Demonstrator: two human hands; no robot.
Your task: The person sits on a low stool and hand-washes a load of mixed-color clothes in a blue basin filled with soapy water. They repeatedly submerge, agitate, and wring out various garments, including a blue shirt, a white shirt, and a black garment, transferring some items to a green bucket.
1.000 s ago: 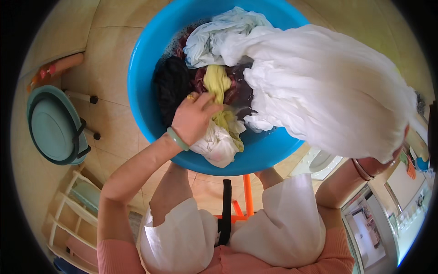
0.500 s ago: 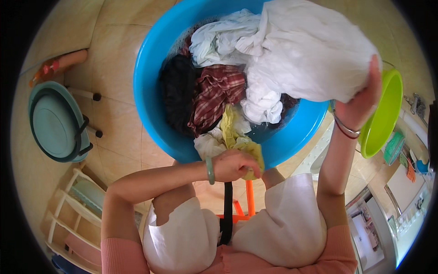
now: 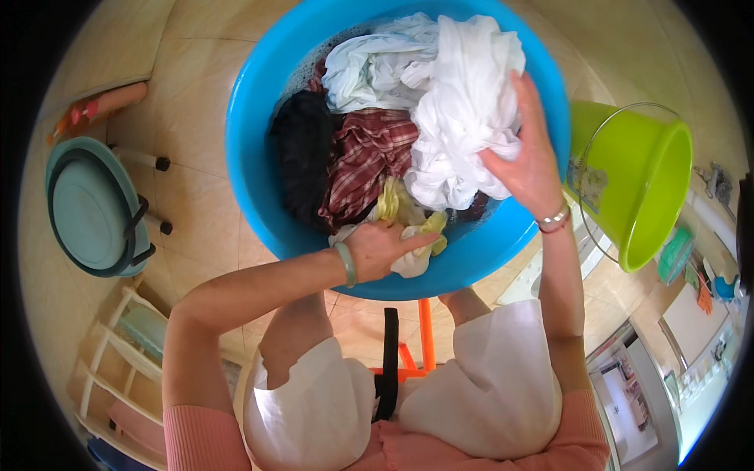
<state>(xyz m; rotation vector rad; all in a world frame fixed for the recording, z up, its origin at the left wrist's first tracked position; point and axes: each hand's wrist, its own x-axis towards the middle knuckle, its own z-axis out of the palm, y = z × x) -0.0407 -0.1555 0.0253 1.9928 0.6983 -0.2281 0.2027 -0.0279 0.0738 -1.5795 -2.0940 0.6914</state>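
A big blue tub (image 3: 250, 149) holds wet laundry. My right hand (image 3: 528, 157) lies at the right side of a bunched white cloth (image 3: 463, 102), thumb and fingers spread apart against it. At the tub's near rim, my left hand (image 3: 377, 250) is closed on a pale cream cloth (image 3: 414, 259), its index finger stretched out to the right. Yellow fabric (image 3: 388, 200) shows beside that hand. Left of the white cloth are a red plaid garment (image 3: 369, 161), a black garment (image 3: 301, 157) and a pale blue cloth (image 3: 373, 71). My left fingertips are partly hidden.
A lime green bucket (image 3: 628, 173) with a wire handle stands right of the tub. Teal basins (image 3: 90, 212) are stacked at the left, above a cream shelf rack (image 3: 126, 353). Orange stool legs (image 3: 426, 337) show between my knees. Soapy water edges the laundry.
My right hand has moved left and inward from the tub's right rim; the spread white cloth is now bunched inside. My left hand has shifted slightly left and up, and the green bucket is more exposed.
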